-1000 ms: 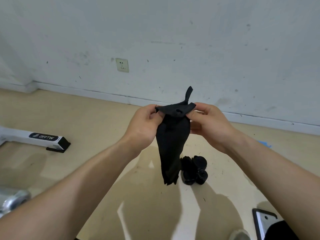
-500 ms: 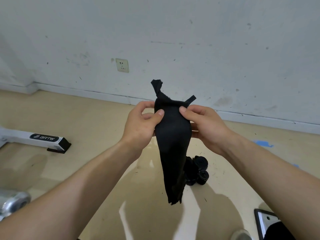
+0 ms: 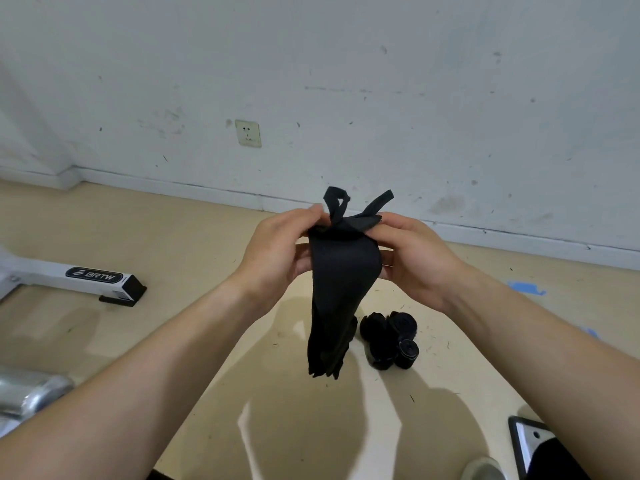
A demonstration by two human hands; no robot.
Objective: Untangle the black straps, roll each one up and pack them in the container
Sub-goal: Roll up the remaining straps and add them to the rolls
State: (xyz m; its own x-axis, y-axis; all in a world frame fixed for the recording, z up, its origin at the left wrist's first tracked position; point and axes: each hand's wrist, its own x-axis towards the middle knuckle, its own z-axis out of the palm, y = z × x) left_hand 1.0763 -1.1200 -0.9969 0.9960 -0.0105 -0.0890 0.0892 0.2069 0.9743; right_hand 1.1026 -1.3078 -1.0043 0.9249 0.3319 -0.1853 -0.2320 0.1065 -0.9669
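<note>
Strap bundle (image 3: 341, 282) hangs lengthwise downward, pinched at top by left hand (image 3: 277, 251) and right hand (image 3: 415, 254).

A bare workroom: scuffed white wall (image 3: 415, 64), wall socket (image 3: 248, 133), beige floor (image 3: 173, 237), white BRTW-labelled machine foot (image 3: 93, 277).

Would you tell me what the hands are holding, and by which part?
The left hand and right hand pinch the black straps at their top end.

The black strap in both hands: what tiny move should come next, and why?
Probably draw the looped end up and free with the left hand, the right hand pinching the top edge. Two thin ends poke up above the hands, one folded over, and the black strap hangs bunched below, not yet rolled.
</note>
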